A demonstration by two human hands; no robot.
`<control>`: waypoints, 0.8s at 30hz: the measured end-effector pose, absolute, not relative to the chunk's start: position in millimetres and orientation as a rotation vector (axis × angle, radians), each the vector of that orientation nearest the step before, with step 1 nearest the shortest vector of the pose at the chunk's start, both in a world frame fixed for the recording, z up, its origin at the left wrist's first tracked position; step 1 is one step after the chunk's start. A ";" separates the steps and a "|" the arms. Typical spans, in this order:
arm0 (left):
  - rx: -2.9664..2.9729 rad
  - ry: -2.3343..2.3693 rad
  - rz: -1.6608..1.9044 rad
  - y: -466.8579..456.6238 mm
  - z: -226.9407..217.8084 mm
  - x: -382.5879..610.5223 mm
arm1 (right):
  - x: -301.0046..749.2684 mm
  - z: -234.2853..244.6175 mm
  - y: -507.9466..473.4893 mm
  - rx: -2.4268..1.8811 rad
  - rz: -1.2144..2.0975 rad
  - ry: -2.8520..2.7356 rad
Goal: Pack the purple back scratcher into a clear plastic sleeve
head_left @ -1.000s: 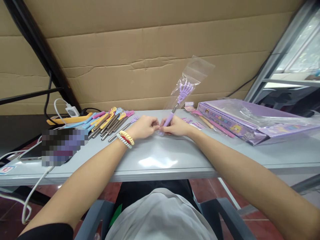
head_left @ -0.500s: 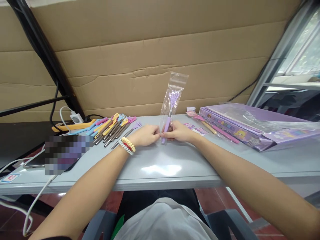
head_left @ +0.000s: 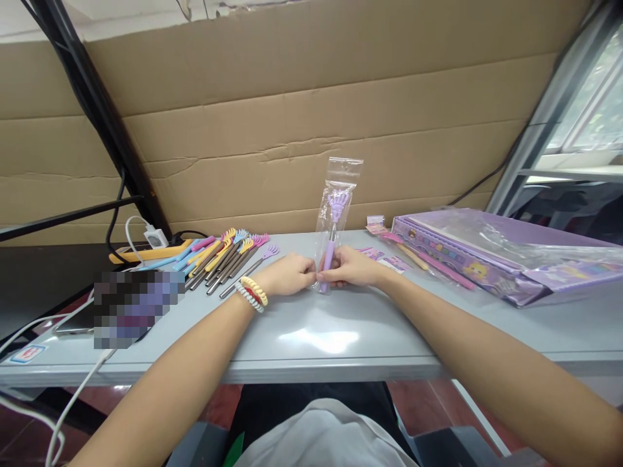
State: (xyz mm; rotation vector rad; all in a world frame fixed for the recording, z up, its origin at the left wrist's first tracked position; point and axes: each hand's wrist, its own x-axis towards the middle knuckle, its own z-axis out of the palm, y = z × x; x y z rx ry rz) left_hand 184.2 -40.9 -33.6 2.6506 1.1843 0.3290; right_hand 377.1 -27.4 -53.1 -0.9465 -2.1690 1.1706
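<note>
A purple back scratcher point(head_left: 333, 220) with a claw-shaped head stands upright inside a clear plastic bag point(head_left: 341, 178) at the middle of the grey table point(head_left: 311, 324). My right hand point(head_left: 353, 267) is closed round the lower handle through the bag. My left hand point(head_left: 289, 274), with bead bracelets on its wrist, pinches the bag's bottom edge right beside it. Both hands rest on the tabletop.
A fan of several coloured back scratchers point(head_left: 228, 253) lies to the left. A purple printed box point(head_left: 467, 256) under clear plastic sits at right, with small sticker labels point(head_left: 389, 259) near it. A charger and cables point(head_left: 150, 237) lie at far left. A cardboard wall point(head_left: 311, 130) stands behind.
The bagged scratcher has swung from leaning right to standing upright. Both hands stayed closed at its base. The camera has tilted up slightly.
</note>
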 end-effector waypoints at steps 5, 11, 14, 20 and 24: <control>2.690 1.156 0.273 -43.2 -32.1 184.9 | 378.4 -52.5 -26.8 -0.971 1.160 -2.209; 2.653 1.151 0.227 -42.5 -23.8 180.1 | 378.5 -54.6 -24.6 -1.029 1.112 -2.213; 2.624 1.278 0.289 -32.0 -17.9 164.2 | 377.7 -56.7 -22.8 -1.042 1.089 -2.187; 2.666 1.734 0.228 -5.6 -25.8 133.5 | 377.1 -57.5 -22.7 -1.051 1.077 -2.180; 2.634 1.675 0.058 -1.4 -39.4 137.3 | 377.1 -55.4 -24.2 -1.042 1.093 -2.192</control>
